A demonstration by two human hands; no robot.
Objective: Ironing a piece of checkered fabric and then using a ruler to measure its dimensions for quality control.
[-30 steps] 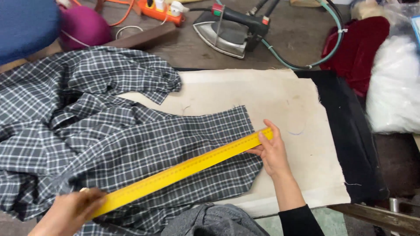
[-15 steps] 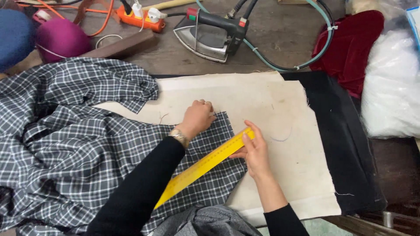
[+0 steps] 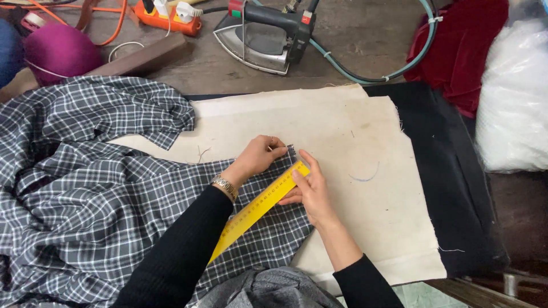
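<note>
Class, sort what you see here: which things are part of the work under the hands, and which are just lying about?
In use:
left hand
right hand
yellow ruler
grey checked fabric
cream pressing cloth

Lying about:
iron
orange power strip
magenta ball
red velvet cloth
white bag

Both arms, in black knit sleeves, reach up from the bottom edge toward the frame's centre. The left hand (image 3: 260, 155) lies curled, fingertips pinched together at its upper right, a metal watch on its wrist. The right hand (image 3: 308, 191) lies just right of it, flat, fingers extended toward the upper left.
</note>
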